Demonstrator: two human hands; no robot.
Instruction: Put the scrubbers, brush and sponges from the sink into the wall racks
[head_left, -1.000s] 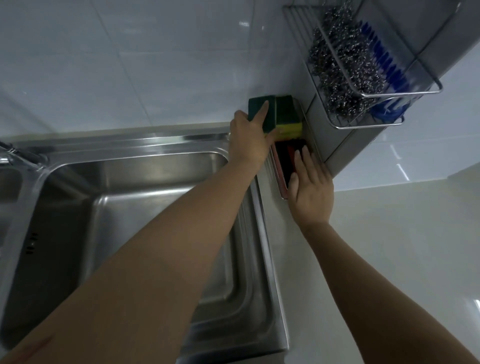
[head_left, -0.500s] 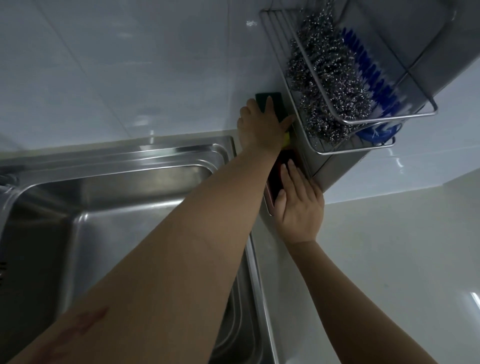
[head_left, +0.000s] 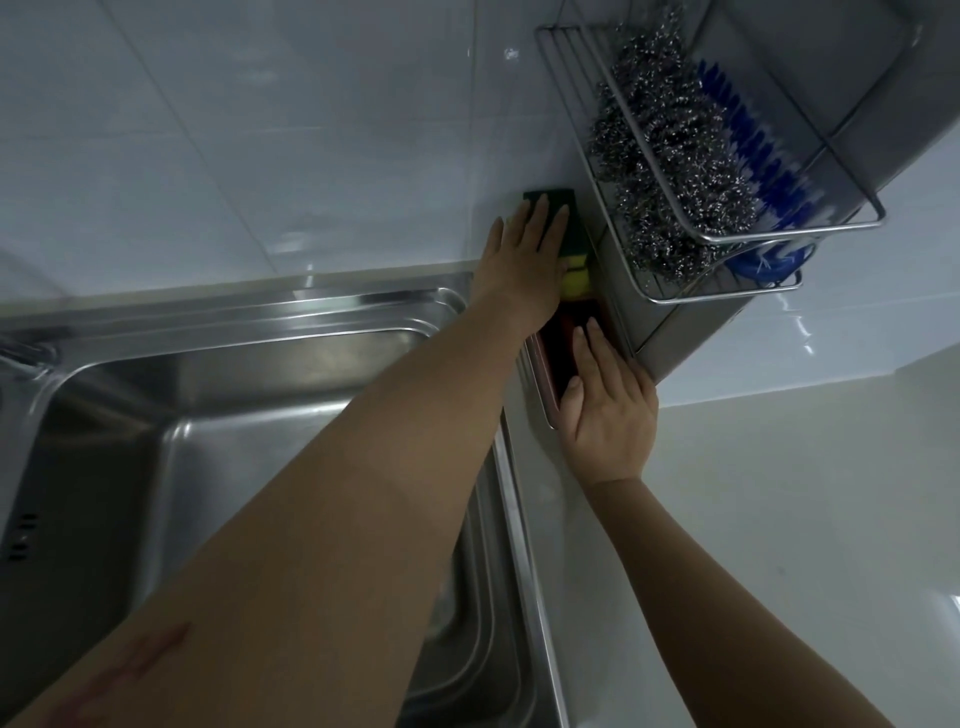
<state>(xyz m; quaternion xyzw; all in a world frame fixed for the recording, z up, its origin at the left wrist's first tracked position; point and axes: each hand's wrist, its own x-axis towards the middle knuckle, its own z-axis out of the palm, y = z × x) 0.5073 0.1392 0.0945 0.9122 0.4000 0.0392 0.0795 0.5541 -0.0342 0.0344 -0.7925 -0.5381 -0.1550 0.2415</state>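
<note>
My left hand (head_left: 524, 260) lies over a green and yellow sponge (head_left: 560, 200), fingers stretched along its green face, holding it against the wall tiles in the lower wall rack (head_left: 540, 387). My right hand (head_left: 608, 410) rests flat on a dark red sponge (head_left: 566, 340) in the same rack, thumb at the rack's front rim. The upper wire rack (head_left: 779, 227) holds steel wool scrubbers (head_left: 670, 171) and a blue brush (head_left: 753, 156) behind them. The steel sink (head_left: 234, 415) below my left arm shows no items in its visible part.
White tiled wall runs behind the sink. A pale countertop (head_left: 779, 519) spreads to the right of the sink. A grey metal column (head_left: 691, 332) carries both racks. A tap fitting shows at the far left edge (head_left: 26, 353).
My left hand pushed the green and yellow sponge down and into the lower rack and its fingers flattened over it. My right hand stayed on the red sponge. The view shifted closer.
</note>
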